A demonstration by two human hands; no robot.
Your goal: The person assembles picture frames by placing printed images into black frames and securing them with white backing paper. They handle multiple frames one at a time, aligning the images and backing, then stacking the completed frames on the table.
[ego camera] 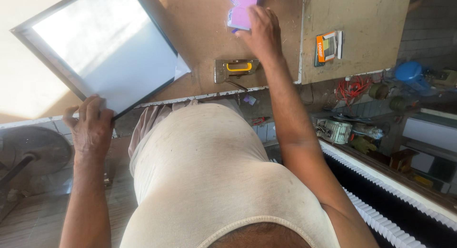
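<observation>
The left hand (pixel 92 126) gripped the near corner of a dark-framed panel (pixel 104 52) with a pale, glossy face, thumb under and fingers curled over the edge where it overhung the brown workbench (pixel 200 33). The right hand (pixel 261 32) reached forward over the bench, fingers spread and pressed flat on a small stack of purple cards (pixel 240 10) — not clenched, more pinning or gathering them than lifting.

Taking the staple gun (pixel 236 68) with its yellow handle as the landmark: the cards lay just beyond it, the right wrist passed directly over its right end, the framed panel lay to its left, and an orange-and-white small box (pixel 327 46) sat to its right on a lighter board (pixel 357 33).

The panel lay flat but skewed, its long axis running diagonally from the gripped corner away toward the far left, one corner pointing at the staple gun. It seemed best that the left hand hold that overhanging corner firmly so the panel could not tip off the edge — and that the right hand take the cards squarely, without nudging the staple gun.
</observation>
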